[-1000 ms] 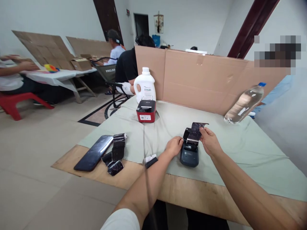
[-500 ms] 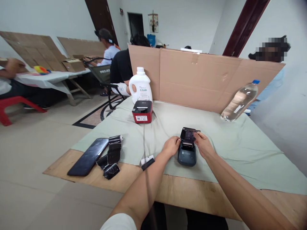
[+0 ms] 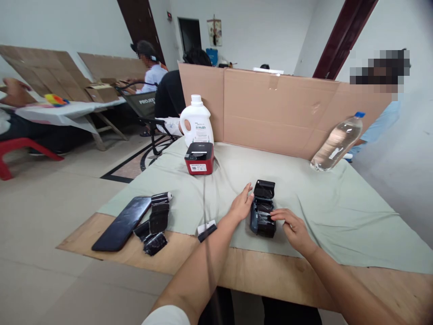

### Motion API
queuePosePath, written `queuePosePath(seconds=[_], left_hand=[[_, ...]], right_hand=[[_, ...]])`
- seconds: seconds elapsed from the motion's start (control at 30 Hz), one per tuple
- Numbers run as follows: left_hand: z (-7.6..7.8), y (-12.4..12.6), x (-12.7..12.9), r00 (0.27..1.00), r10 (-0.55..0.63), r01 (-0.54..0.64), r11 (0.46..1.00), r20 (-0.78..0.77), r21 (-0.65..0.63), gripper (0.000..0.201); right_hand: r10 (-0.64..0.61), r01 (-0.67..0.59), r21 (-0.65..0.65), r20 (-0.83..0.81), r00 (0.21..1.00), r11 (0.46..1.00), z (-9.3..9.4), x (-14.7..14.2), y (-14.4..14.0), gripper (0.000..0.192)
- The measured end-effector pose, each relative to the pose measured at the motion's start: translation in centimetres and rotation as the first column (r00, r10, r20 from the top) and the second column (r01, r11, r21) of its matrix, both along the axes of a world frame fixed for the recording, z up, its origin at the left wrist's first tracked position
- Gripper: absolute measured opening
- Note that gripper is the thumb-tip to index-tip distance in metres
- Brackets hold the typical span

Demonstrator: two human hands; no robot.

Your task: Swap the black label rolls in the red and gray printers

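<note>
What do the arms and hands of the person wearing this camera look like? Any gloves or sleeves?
Both the left hand and right hand are ungloved, five-fingered human hands, and both forearms are uncovered. A white sleeve shows at the left arm's bottom edge; no right sleeve is in view. A thin dark strip, possibly a cable, crosses before the left forearm.

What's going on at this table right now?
Someone is working on a small dark device with its lid open. The right hand appears to touch a dark strip draped over its front; the left hand is by its left side. A crumpled strip lies farther left, beside a dark slab.
</note>
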State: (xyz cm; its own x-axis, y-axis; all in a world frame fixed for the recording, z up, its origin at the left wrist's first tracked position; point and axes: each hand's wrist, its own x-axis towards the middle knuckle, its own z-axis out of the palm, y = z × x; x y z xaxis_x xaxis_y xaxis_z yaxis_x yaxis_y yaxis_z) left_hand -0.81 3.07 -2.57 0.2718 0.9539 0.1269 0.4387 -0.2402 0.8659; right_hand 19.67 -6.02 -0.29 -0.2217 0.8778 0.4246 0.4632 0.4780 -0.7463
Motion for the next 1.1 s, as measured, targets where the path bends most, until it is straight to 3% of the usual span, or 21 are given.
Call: queuePosePath(seconds=[0.07, 0.17, 0.23, 0.3, 0.47, 0.57, 0.67, 0.77, 0.83, 0.93, 1.1], left_hand=[[-0.4, 0.2, 0.0, 0.996, -0.053, 0.052, 0.998, 0.077, 0.02, 0.056], [-0.7, 0.4, 0.2, 0.976, -0.06, 0.064, 0.998, 0.207, -0.014, 0.056], [-0.4, 0.4, 0.2, 0.956, -0.036, 0.054, 0.997, 0.291, -0.055, 0.054], [0.1, 0.3, 0.2, 0.939, -0.027, 0.05, 0.997, 0.342, -0.059, 0.051], [0.4, 0.2, 0.2, 0.956, -0.046, 0.044, 0.999, 0.289, 0.014, 0.041], [0.3, 0.0, 0.4, 0.997, 0.003, -0.008, 0.998, 0.071, 0.068, 0.041], [0.7, -0.4, 0.4, 0.977, -0.036, 0.051, 0.996, -0.208, 0.069, 0.047], [1.3, -0.8, 0.3, 0.951, -0.106, 0.118, 0.993, -0.29, 0.022, 0.05], [1.6, -0.9, 0.3, 0.967, -0.157, 0.161, 0.987, -0.202, 0.005, 0.05], [1.4, -1.0, 0.4, 0.967, -0.249, 0.25, 0.968, 0.052, -0.018, 0.052], [1.1, -1.6, 0.9, 0.856, -0.294, 0.407, 0.891, 0.425, -0.203, 0.067]], right_hand=[[-0.179, 0.178, -0.025, -0.063, 0.982, 0.984, -0.5, -0.1, 0.5, 0.025], [-0.424, 0.403, -0.149, -0.16, 0.892, 0.903, -2.0, -0.3, 1.7, 0.021], [-0.531, 0.483, -0.238, -0.222, 0.818, 0.843, -3.2, -0.5, 2.4, 0.026], [-0.574, 0.509, -0.276, -0.271, 0.773, 0.816, -4.2, -0.7, 2.7, 0.031], [-0.499, 0.449, -0.227, -0.26, 0.827, 0.864, -5.0, -1.1, 2.3, 0.04], [-0.479, 0.435, -0.221, -0.22, 0.85, 0.873, -4.8, -1.3, 2.1, 0.045], [-0.471, 0.439, -0.205, -0.145, 0.87, 0.875, -4.6, -1.3, 2.1, 0.052], [-0.438, 0.414, -0.202, -0.088, 0.895, 0.887, -4.5, -1.3, 2.1, 0.054], [-0.413, 0.383, -0.216, -0.117, 0.903, 0.898, -4.4, -1.2, 1.9, 0.054], [-0.362, 0.31, -0.243, -0.207, 0.909, 0.919, -4.2, -0.9, 1.5, 0.058], [-0.227, 0.156, -0.25, -0.285, 0.931, 0.956, -4.1, -0.5, 1.2, 0.062]])
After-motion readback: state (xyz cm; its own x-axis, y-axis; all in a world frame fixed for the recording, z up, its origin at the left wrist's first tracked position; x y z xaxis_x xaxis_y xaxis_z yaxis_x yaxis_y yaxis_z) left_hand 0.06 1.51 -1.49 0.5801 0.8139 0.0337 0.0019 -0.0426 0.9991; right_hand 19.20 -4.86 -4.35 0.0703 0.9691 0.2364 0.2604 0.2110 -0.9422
